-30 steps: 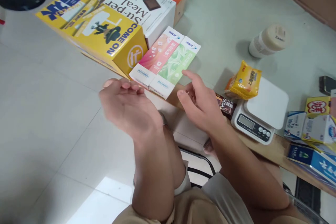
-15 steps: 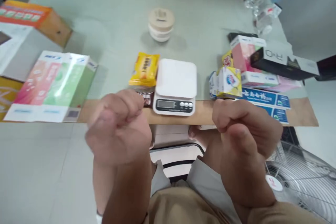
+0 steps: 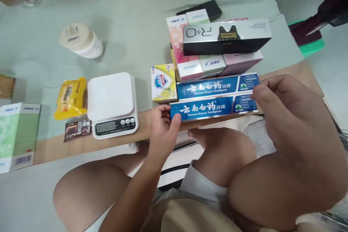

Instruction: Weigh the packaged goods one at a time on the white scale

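Observation:
Two blue toothpaste boxes lie side by side at the table's front edge: the near toothpaste box and, just behind it, the far toothpaste box. My left hand has its thumb and curled fingers about the near box's left end. At the right end, the thumb and forefinger of my right hand are pinched together at the near box; its other fingers are folded and partly hidden. A yellow and white soap box stands against the boxes' left ends.
Left of my hands sits a white kitchen scale, beside a yellow snack packet and a brown wrapper. A cream-lidded jar is behind. A black and silver box rests on pink and green cartons.
The view has swung right. My hands, earlier closed and raised apart before the table edge, are now at the two ends of the near toothpaste box.

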The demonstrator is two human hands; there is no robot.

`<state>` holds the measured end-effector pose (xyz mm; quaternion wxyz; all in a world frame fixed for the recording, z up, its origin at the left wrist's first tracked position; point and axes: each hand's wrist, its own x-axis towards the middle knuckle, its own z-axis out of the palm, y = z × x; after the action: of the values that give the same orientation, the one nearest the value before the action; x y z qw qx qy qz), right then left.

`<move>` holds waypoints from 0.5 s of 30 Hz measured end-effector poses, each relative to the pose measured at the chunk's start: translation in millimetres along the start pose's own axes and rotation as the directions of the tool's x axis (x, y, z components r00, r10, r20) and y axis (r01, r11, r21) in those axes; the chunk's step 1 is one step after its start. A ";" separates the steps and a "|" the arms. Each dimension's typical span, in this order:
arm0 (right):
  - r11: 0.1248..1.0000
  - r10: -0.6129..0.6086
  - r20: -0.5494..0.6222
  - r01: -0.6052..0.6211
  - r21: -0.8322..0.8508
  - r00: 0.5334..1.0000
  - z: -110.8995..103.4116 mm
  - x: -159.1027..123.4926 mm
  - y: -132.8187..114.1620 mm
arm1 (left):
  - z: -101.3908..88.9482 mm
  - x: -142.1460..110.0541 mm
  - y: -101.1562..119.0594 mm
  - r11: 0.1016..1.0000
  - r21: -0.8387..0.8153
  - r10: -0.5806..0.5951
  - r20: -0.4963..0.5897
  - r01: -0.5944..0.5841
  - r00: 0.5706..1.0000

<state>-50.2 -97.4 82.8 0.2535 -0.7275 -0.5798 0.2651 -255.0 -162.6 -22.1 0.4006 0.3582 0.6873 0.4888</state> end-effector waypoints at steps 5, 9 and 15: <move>0.992 0.114 0.155 -0.120 0.030 0.981 -8.8 15.2 25.3 | 10.0 6.8 -4.6 0.981 0.192 0.036 -0.075 -0.020 0.997; 0.997 0.051 0.367 -0.069 0.037 0.929 1.1 20.5 33.5 | 6.7 1.1 -1.6 0.918 0.385 0.108 -0.012 -0.095 0.994; 0.996 0.000 0.321 -0.028 0.083 0.947 2.9 11.3 26.3 | 16.9 -11.2 -9.0 0.902 0.393 0.184 0.023 -0.178 0.983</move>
<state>-31.5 -91.4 61.9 0.1854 -0.6671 -0.5961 0.4064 -235.9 -168.4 -31.9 0.2683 0.4897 0.7381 0.3786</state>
